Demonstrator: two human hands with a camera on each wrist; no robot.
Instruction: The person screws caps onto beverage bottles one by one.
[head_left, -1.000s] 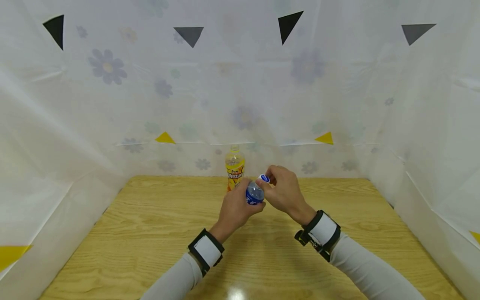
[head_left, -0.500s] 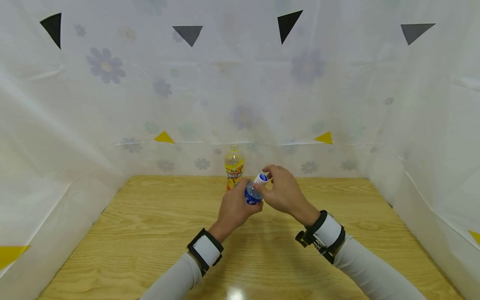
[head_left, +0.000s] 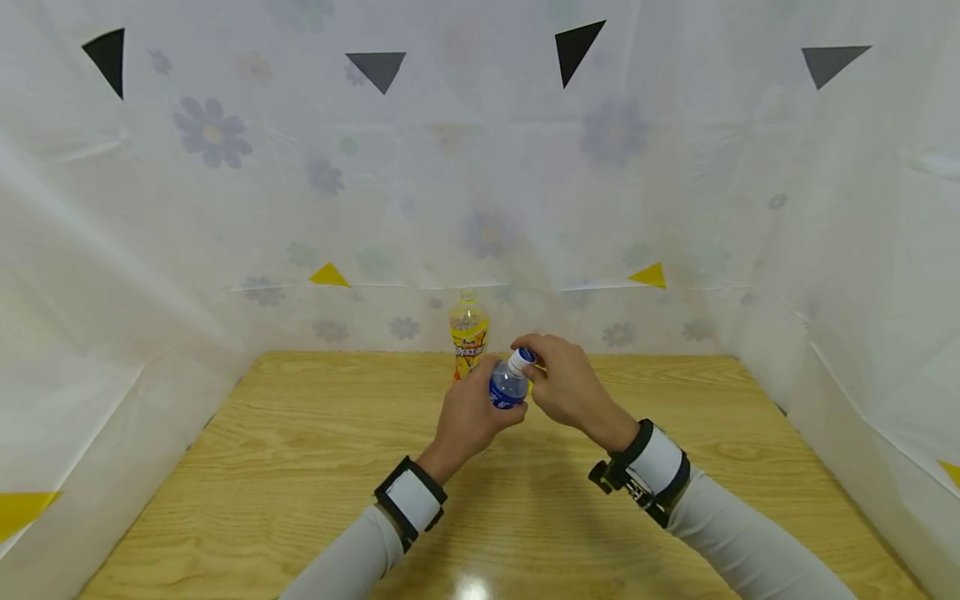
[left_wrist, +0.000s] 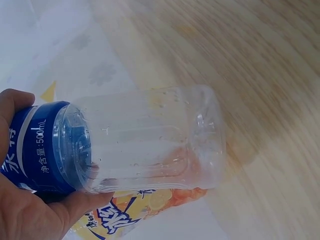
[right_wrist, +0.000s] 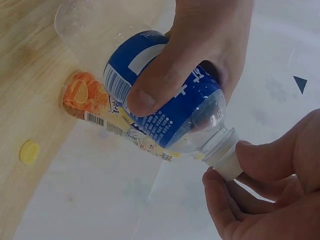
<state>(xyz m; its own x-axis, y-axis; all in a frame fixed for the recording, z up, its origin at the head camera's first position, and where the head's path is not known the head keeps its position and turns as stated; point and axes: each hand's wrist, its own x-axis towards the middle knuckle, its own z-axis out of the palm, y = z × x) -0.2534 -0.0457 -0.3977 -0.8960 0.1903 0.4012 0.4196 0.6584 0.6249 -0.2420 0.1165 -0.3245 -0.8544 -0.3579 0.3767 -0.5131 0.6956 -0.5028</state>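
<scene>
gripping a clear bottle [head_left: 510, 383] in the left hand [head_left: 471, 408], with thumb and fingers curled round its blue label [left_wrist: 37, 145]. pinching its white cap [head_left: 522, 360] between thumb and fingertips of the right hand [head_left: 567, 382], right at the bottle's neck. keeping that bottle between the 2 hands, tilted, with the cap end leaning toward the right hand and the see-through base end sticking out past the left. flecked with droplets on the clear wall below the label, inside or outside, cannot tell which.

seeing also a yellow and orange bottle [head_left: 469, 333], upright on the desk [head_left: 300, 442] just beyond the left hand and partly covered by it. seeing, from the right wrist, a small round yellow piece [right_wrist: 29, 152] lying flat on the desk, well apart from the fingers of both hands.

wearing black and white straps [head_left: 415, 500] on both wrists, just behind the hands, next to pale sleeves [head_left: 738, 521]. facing a pale flowered sheet [head_left: 480, 175] past both hands, at the far edge of the desk, marked with black, gray and yellow triangles [head_left: 577, 54].
</scene>
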